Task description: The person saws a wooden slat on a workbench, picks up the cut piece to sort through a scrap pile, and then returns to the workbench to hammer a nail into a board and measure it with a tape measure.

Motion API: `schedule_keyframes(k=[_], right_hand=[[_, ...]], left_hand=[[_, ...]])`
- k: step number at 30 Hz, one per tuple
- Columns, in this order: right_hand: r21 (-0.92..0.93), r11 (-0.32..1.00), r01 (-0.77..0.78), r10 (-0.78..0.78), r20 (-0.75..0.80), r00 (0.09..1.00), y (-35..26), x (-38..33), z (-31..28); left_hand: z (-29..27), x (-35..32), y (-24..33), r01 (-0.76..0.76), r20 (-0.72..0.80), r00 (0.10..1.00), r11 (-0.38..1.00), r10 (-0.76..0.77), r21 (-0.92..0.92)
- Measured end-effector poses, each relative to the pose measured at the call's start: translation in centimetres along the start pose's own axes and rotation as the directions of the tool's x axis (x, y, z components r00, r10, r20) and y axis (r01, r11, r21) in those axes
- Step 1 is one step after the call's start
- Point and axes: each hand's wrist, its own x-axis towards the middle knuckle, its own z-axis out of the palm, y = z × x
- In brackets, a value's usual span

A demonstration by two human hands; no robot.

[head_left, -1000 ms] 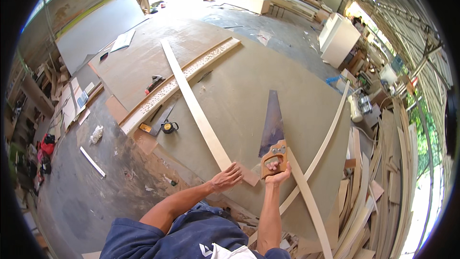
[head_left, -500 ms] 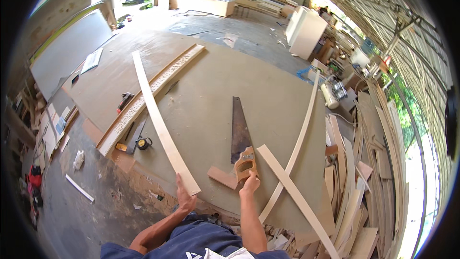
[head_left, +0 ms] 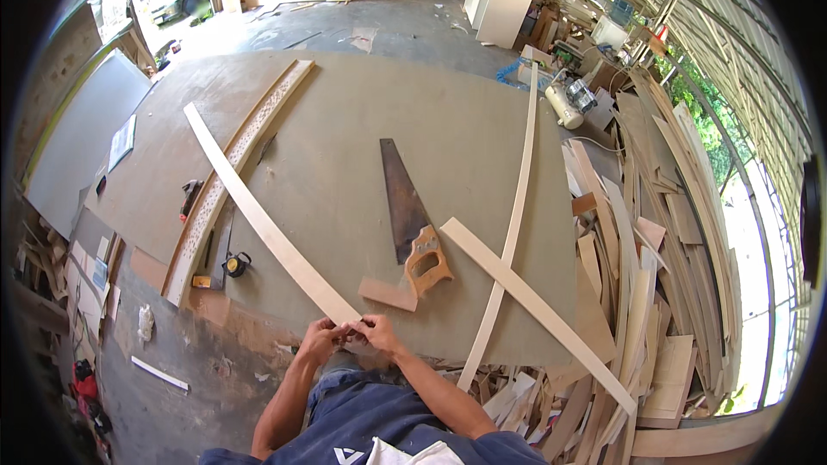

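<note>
Where hands point(head_left: 320, 341) point(head_left: 377, 333) meet, nearly closed, gripping wooden strip point(head_left: 265, 226)

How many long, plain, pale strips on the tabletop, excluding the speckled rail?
3: one strip, near end held by left hand and right hand; second strip and third strip crossing right of the handsaw.

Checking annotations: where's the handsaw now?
Head view, near centre: the handsaw lies on the large panel, left of the crossed wooden strips, its handle beside the short offcut.
</note>
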Motion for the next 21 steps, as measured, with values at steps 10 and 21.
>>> schedule_keyframes(k=[10,21], right_hand=[[0.264,0.961,-0.082,0.068,0.061,0.996,0.1,0.5,-2.5],[0.038,0.994,-0.104,0.11,-0.286,0.952,-0.6,0.1,-1.4]], left_hand=[[0.2,1.7,-0.8,0.029,-0.031,0.999,0.942,-0.019,0.334],[2.2,3.4,-1.7,-0.122,-0.117,0.985,0.992,0.127,0.044]])
